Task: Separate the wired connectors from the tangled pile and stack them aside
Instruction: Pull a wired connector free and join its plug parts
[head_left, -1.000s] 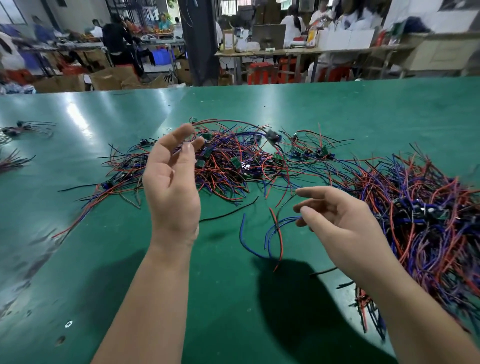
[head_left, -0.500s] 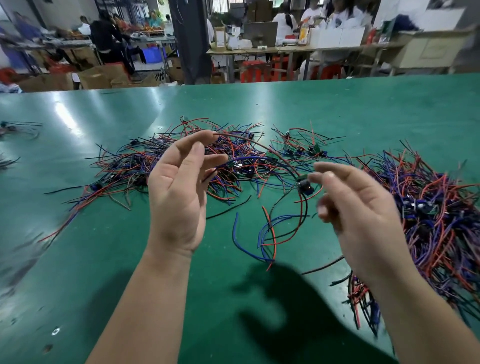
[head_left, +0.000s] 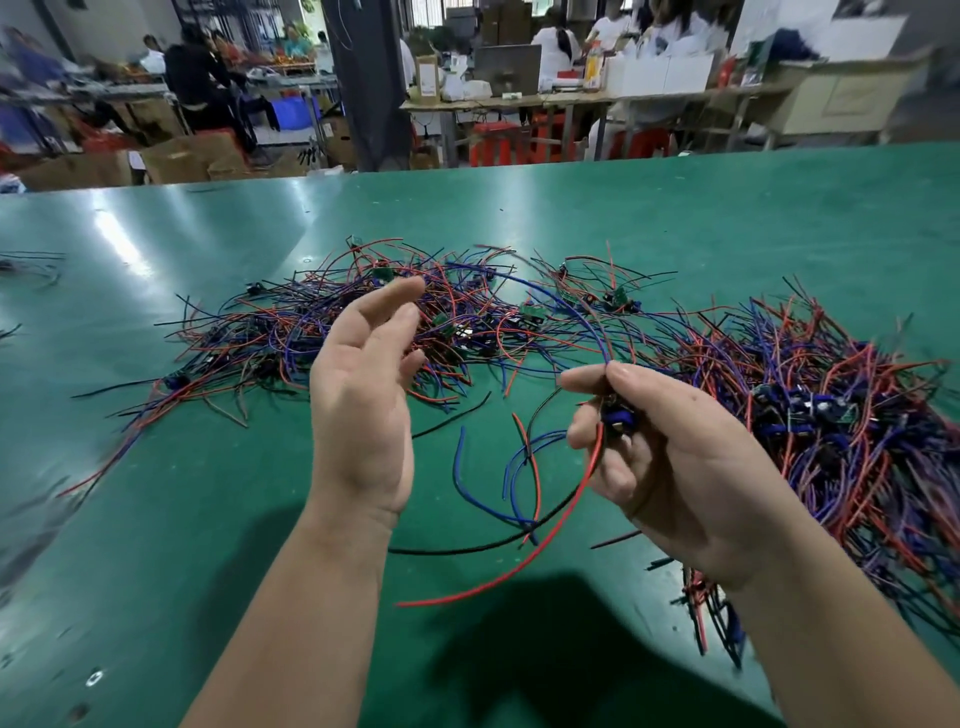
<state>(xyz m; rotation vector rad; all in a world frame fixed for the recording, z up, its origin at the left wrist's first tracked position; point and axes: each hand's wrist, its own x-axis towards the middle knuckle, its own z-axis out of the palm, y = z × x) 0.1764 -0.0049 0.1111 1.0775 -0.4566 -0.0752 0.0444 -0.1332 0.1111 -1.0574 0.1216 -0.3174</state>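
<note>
Pinching a small blue wired connector (head_left: 616, 419), the right hand (head_left: 680, 467) holds it clear of the tangled red-and-blue wire pile (head_left: 270, 338); the left hand's (head_left: 363, 410) grip is wide, ready.

I see a factory assembly floor: my green bench (head_left: 701, 208) carries heaps of cut wires (head_left: 831, 415), and beyond its far edge stand more worktables (head_left: 519, 101), workers (head_left: 557, 44), cardboard boxes (head_left: 176, 158) and red stools (head_left: 493, 143).

wired connector (head_left: 612, 417): blue body, red/black/blue leads, in right hand (head_left: 675, 467) | tangled pile (head_left: 441, 322): sprawled at centre | denser heap (head_left: 831, 405): far right
</note>
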